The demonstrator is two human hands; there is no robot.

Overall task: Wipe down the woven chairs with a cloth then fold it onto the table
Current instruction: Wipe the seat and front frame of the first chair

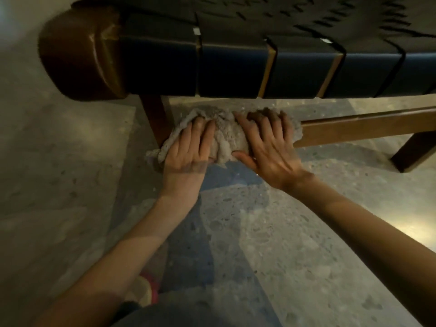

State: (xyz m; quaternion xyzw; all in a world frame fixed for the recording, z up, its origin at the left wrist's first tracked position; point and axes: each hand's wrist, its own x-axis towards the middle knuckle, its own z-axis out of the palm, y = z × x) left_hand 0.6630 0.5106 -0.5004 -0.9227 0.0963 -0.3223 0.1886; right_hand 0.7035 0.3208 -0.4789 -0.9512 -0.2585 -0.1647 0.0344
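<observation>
Under the seat of the woven chair (236, 64), both hands press a grey cloth (224, 140) on a low wooden rail (368, 125). The cloth is fluffy and bunched up. It lies over the left end of the rail, right beside the dark chair leg (153, 114), and one corner hangs down on the left.

The left hand (188, 149) lies on the left part of the cloth. Its fingers (200, 133) are straight and a little apart, flat on the cloth. Its thumb sits at the bottom edge of the cloth, and I cannot tell if it goes under.

The right hand (271, 147) is just beside it, on the right part of the cloth. Its fingers (266, 123) are spread and bend over the top of the cloth and the rail. Its thumb (243, 158) sticks out to the side and touches the cloth near the left hand.

The chair seat has wide dark blue straps (304, 69) wrapped round the front edge. A round brown wooden corner (73, 55) is at the left end. Another leg (415, 149) stands far to the right.

The floor (283, 244) is grey stone with little specks. A pink and cream shoe (145, 289) shows low down, near the left arm.
</observation>
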